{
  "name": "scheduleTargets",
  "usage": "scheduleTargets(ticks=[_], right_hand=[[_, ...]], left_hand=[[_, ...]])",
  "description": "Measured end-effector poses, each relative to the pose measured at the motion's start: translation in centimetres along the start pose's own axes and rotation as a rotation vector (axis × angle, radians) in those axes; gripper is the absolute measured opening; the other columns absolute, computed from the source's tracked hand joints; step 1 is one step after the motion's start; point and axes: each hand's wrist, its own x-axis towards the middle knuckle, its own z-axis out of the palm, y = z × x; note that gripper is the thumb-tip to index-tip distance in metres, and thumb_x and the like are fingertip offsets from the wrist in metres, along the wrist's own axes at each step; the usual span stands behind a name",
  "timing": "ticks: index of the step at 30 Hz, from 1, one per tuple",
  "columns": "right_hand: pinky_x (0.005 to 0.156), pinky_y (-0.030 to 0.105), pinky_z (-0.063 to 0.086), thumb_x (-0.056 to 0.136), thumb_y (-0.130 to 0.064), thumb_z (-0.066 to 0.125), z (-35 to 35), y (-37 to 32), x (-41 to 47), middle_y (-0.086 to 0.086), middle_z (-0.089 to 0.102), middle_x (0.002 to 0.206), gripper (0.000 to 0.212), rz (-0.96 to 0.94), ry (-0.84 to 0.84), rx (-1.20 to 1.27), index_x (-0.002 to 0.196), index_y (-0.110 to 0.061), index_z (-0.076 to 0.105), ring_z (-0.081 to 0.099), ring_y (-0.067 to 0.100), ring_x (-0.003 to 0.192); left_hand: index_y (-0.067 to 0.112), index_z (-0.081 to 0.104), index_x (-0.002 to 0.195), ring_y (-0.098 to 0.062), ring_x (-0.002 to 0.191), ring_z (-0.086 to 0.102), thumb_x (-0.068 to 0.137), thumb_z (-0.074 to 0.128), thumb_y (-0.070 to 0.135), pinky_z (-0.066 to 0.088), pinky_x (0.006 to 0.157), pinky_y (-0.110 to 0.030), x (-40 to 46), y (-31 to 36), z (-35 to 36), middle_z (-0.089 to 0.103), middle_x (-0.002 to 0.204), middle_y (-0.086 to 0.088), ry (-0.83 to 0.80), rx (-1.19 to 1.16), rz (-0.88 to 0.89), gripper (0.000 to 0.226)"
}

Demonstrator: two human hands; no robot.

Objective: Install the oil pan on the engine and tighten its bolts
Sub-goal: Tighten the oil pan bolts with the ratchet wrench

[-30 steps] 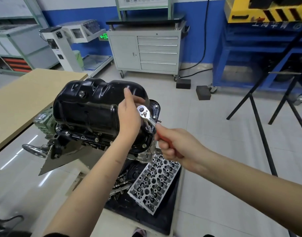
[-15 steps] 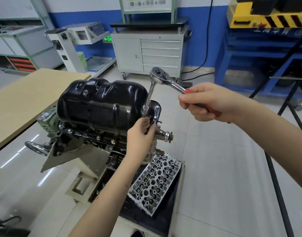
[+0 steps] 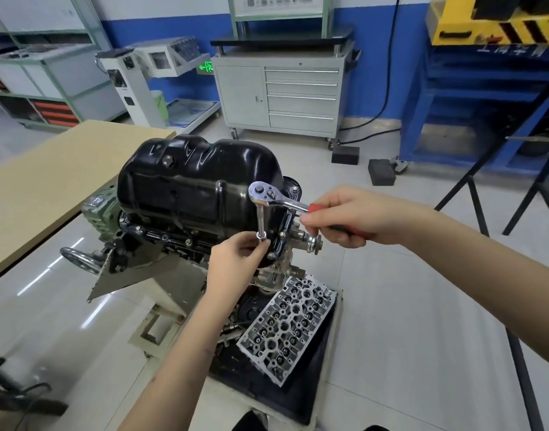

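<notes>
blue wall, grey tool cabinet

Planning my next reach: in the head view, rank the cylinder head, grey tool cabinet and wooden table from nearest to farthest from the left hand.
From the left hand:
1. Cylinder head, just below and right, on the stand's base.
2. Wooden table, off to the left.
3. Grey tool cabinet, far back by the blue wall.

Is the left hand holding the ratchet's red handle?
No, the right hand grips the red handle of the ratchet; the left hand pinches the extension's lower end at the oil pan flange.

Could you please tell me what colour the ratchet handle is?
Red, seen in the head view: ratchet handle.
</notes>
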Motion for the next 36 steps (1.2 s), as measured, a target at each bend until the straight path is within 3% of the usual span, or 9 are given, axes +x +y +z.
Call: scheduleTargets(ticks=[7, 14, 25, 27, 30, 32, 34, 36], right_hand=[[0.033, 0.013, 0.026, 0.091, -0.025, 0.053, 0.2, 0.4, 0.8, -0.005, 0.041, 0.038, 0.029, 0.05, -0.01, -0.026, 0.066, -0.01, 0.055, 0.031, 0.007, 0.029], [0.034, 0.014, 0.029, 0.091, -0.027, 0.054, -0.1, 0.2, 1.2, -0.005, 0.043, 0.04, 0.031, 0.061, -0.044, -0.08, 0.064, -0.013, 0.057, 0.034, 0.008, 0.03], [0.034, 0.012, 0.028, 0.09, -0.028, 0.056, -1.0, -0.2, 1.4, -0.006, 0.047, 0.041, 0.029, 0.055, -0.094, -0.225, 0.063, -0.016, 0.059, 0.037, 0.008, 0.031], [0.034, 0.013, 0.027, 0.088, -0.026, 0.058, -1.3, -0.3, 1.3, -0.007, 0.05, 0.043, 0.026, 0.033, -0.091, -0.293, 0.063, -0.019, 0.058, 0.039, 0.007, 0.033], [0.042, 0.019, 0.037, 0.086, -0.019, 0.063, -1.7, -1.0, 1.1, -0.008, 0.058, 0.053, 0.005, -0.05, -0.085, -0.402, 0.086, -0.018, 0.058, 0.049, 0.006, 0.044], [0.054, 0.013, 0.042, 0.085, -0.016, 0.064, -1.9, -1.7, 1.3, -0.01, 0.059, 0.061, 0.013, -0.145, -0.052, -0.558, 0.096, -0.02, 0.06, 0.052, -0.001, 0.053], [0.054, 0.005, 0.035, 0.084, -0.014, 0.062, -1.8, -2.7, 1.8, -0.014, 0.054, 0.062, 0.018, -0.241, 0.012, -0.764, 0.101, -0.022, 0.062, 0.048, -0.004, 0.055], [0.052, 0.007, 0.031, 0.084, -0.012, 0.059, -1.7, -3.4, 2.5, -0.013, 0.049, 0.061, 0.019, -0.29, 0.061, -0.908, 0.101, -0.02, 0.063, 0.044, 0.002, 0.054]], left_hand=[[0.011, 0.073, 0.092, 0.013, 0.072, 0.057, 0.081, 0.068, 0.023, 0.04, 0.066, 0.004, 0.3, -0.6, 0.4, 0.071, 0.082, 0.005, -0.087, 0.062, 0.008, 0.017], [0.012, 0.073, 0.088, 0.016, 0.068, 0.057, 0.081, 0.068, 0.024, 0.04, 0.063, 0.003, 0.5, -1.1, 0.8, 0.065, 0.071, 0.014, -0.081, 0.056, -0.017, 0.015], [0.012, 0.072, 0.083, 0.009, 0.07, 0.061, 0.082, 0.067, 0.024, 0.043, 0.064, 0.0, 0.3, -0.9, 1.0, 0.068, 0.073, 0.009, -0.089, 0.058, 0.003, 0.013], [0.014, 0.07, 0.082, 0.009, 0.07, 0.061, 0.081, 0.068, 0.024, 0.043, 0.064, 0.001, 0.2, -0.8, 1.2, 0.068, 0.073, 0.009, -0.072, 0.046, 0.009, 0.01], [0.01, 0.07, 0.085, 0.002, 0.068, 0.062, 0.082, 0.067, 0.024, 0.043, 0.064, -0.002, 0.0, -0.7, 1.5, 0.069, 0.074, 0.004, -0.047, 0.081, 0.034, 0.014], [0.007, 0.07, 0.088, -0.008, 0.073, 0.065, 0.085, 0.064, 0.024, 0.046, 0.068, -0.012, 0.0, -0.7, 1.5, 0.072, 0.079, -0.002, -0.048, 0.146, 0.064, 0.019], [0.005, 0.07, 0.089, -0.014, 0.076, 0.066, 0.087, 0.062, 0.024, 0.046, 0.068, -0.018, 0.1, -0.6, 1.4, 0.072, 0.081, -0.005, -0.043, 0.209, 0.103, 0.021], [0.004, 0.07, 0.087, -0.017, 0.076, 0.067, 0.087, 0.061, 0.023, 0.047, 0.068, -0.021, 0.2, -0.4, 1.3, 0.072, 0.08, -0.007, -0.037, 0.242, 0.134, 0.022]])
